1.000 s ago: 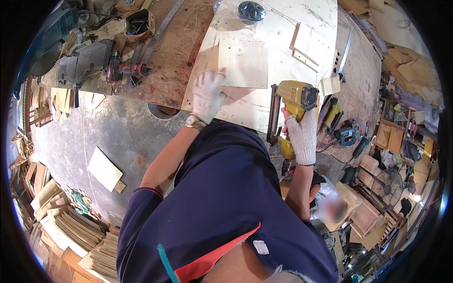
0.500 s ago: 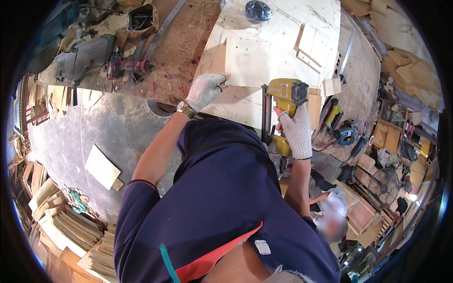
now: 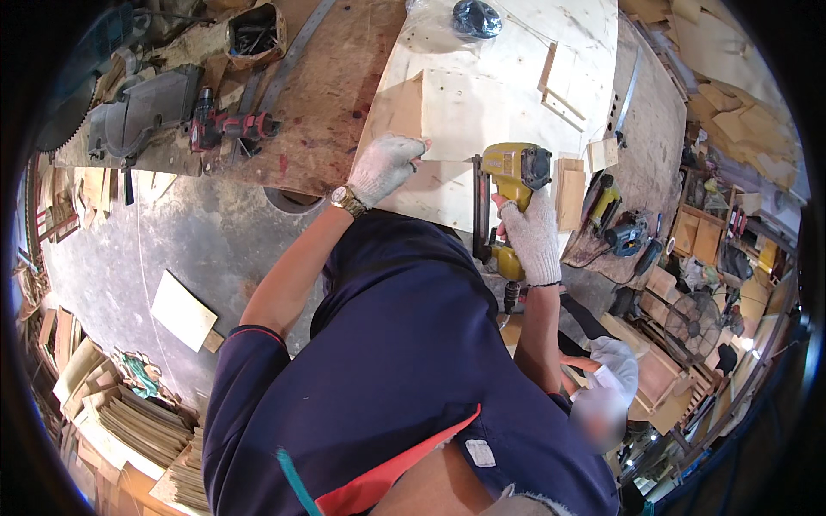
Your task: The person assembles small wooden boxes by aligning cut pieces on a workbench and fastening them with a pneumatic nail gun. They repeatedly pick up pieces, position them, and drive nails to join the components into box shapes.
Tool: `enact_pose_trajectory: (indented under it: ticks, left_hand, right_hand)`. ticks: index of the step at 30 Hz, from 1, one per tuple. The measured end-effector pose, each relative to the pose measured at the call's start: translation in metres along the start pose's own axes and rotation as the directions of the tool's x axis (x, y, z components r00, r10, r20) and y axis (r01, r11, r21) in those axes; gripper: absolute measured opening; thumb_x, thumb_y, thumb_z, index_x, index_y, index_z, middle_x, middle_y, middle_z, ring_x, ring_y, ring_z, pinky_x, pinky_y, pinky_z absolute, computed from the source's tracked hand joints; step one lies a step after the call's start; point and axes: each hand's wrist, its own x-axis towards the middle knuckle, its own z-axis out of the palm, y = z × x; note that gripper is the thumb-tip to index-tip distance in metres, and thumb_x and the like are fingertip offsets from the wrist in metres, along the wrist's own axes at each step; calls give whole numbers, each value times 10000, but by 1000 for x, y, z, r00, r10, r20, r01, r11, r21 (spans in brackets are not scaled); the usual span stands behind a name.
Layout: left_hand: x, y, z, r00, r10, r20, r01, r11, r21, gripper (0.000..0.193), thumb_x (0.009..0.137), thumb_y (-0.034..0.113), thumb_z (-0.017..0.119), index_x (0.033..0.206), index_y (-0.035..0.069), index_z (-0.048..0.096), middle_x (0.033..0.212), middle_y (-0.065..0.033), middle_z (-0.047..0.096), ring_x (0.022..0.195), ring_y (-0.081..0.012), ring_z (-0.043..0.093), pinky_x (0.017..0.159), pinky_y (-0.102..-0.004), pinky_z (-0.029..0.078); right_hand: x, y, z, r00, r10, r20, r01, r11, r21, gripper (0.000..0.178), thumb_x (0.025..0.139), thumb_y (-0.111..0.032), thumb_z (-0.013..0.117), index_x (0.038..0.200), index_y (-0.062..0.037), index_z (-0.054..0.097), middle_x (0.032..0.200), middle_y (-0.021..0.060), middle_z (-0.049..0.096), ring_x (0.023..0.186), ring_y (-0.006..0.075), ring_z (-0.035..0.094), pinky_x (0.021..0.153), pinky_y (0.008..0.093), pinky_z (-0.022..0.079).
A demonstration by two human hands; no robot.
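Note:
My right hand (image 3: 533, 236), in a white knit glove with bare fingertips, grips a yellow nail gun (image 3: 514, 163) by its handle. The gun is over the near edge of a pale plywood sheet (image 3: 482, 95), its dark magazine on the left side. My left hand (image 3: 387, 168), gloved likewise and with a watch at the wrist, is at the near left part of the plywood. Its fingers are curled together beside the edge of a thin board (image 3: 400, 107); whether something is pinched in them is hidden.
A red cordless drill (image 3: 228, 126) lies on the brown bench at left. A second yellow nail gun (image 3: 605, 202) and a blue power tool (image 3: 631, 236) lie at right. Small wood strips (image 3: 570, 193) rest by my right hand. Another person (image 3: 611, 370) is at lower right.
My left hand has shifted slightly right along the board. My right hand and the nail gun have moved a little left. The whole view has turned slightly.

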Motion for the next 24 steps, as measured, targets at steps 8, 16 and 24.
enact_pose_trajectory:
  ticks: [8, 16, 24]
  left_hand:
    - [1, 0, 0, 995, 0, 100, -11, 994, 110, 190, 1002, 149, 682, 1165, 77, 747, 1019, -149, 768, 973, -386, 714, 882, -498, 567]
    - [2, 1, 1, 995, 7, 101, -21, 990, 137, 235, 989, 137, 703, 1211, 84, 759, 992, -150, 761, 947, -375, 715, 860, -490, 565]
    - [2, 1, -5, 994, -108, -11, 107, 989, -99, 193, 931, 84, 721, 1115, 79, 780, 994, -143, 733, 977, -361, 718, 829, -481, 581]
  right_hand:
    - [-3, -10, 12, 996, 51, 71, -52, 999, 8, 305, 1035, -117, 719, 1290, 21, 624, 807, 33, 672, 561, 99, 629, 521, 286, 515]
    - [-5, -14, 25, 999, 0, 49, 2, 999, -53, 347, 1048, -161, 732, 1314, 23, 605, 834, 51, 683, 567, 102, 628, 532, 292, 523]
    - [-8, -15, 35, 990, -98, 100, 103, 993, -48, 352, 1049, -180, 743, 1303, 18, 603, 819, 54, 683, 559, 111, 627, 532, 298, 525]
